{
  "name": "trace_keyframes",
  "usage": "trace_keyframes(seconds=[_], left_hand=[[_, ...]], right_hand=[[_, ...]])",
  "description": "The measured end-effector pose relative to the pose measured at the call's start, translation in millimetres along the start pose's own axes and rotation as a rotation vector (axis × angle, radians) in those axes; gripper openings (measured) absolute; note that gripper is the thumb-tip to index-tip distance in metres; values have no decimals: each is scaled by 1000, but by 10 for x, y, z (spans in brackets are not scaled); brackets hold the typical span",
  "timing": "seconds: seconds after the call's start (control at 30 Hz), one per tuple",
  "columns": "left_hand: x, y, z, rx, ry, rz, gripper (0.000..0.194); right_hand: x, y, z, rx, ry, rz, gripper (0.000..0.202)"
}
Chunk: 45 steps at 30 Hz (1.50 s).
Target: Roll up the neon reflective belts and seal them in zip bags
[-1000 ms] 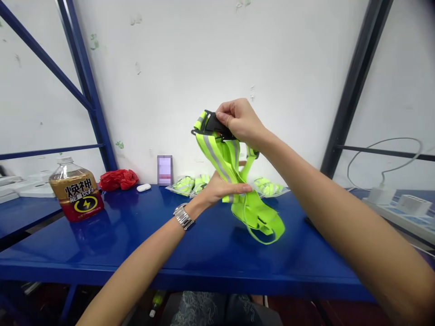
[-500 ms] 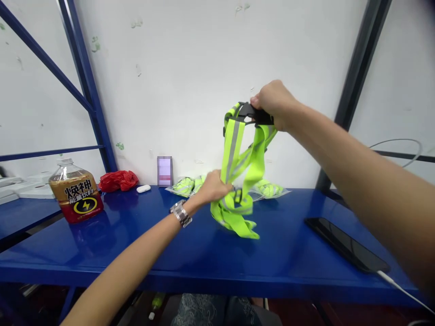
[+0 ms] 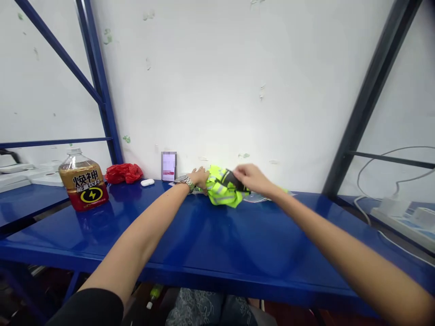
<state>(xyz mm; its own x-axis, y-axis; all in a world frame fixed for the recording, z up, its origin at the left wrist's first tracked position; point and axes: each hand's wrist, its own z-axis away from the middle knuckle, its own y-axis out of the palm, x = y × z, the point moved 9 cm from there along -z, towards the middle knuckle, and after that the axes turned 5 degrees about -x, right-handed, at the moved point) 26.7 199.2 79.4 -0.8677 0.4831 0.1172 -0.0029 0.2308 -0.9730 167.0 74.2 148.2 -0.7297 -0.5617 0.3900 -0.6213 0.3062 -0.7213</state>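
Observation:
A bundle of neon yellow-green reflective straps (image 3: 222, 192) lies gathered low over the back middle of the blue table. My right hand (image 3: 253, 178) is closed on the black part of the straps at the bundle's right side. At the left side, my left hand (image 3: 200, 178) touches the bundle, with its fingers pointing toward the wall and apart. A metal watch is on the left wrist. Clear plastic packets (image 3: 254, 198) lie behind and beside the bundle, mostly hidden by the hands and straps.
A large drink bottle (image 3: 83, 183) stands at the left, near a red plastic bag (image 3: 124, 173) and a small white case (image 3: 147, 182). A phone (image 3: 169, 166) leans on the wall. A power strip (image 3: 406, 222) and cables lie at the right.
The raised straps have come down onto the table in a compact bundle. My right hand has lowered; my left hand has moved slightly back and opened its fingers. The view has shifted.

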Motion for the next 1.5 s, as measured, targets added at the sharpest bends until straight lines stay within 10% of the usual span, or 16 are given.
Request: trace_keyframes(seconds=[0.17,0.3,0.5,0.67,0.97,1.5], left_hand=[[118,-133,179,84,42,91,126],[-446,-622,641,-232,336,329,76],[-1097,-48,1263,-315,418,214,67],[-986,246,1236,-418,362,197,52],[-984,124,1307,-514,398,89,50],[-822,77,1258,-499,355,207,55]], right_hand=[[-472,810,472,272,110,-218,29],[-400,959,553,284,50,-212,31],[-394,966,519,186,-5,-202,23],[-307,966,650,168,-111,-19,22],[-6,774,731,-52,-353,277,19],[-222,706,737,42,-399,97,50]])
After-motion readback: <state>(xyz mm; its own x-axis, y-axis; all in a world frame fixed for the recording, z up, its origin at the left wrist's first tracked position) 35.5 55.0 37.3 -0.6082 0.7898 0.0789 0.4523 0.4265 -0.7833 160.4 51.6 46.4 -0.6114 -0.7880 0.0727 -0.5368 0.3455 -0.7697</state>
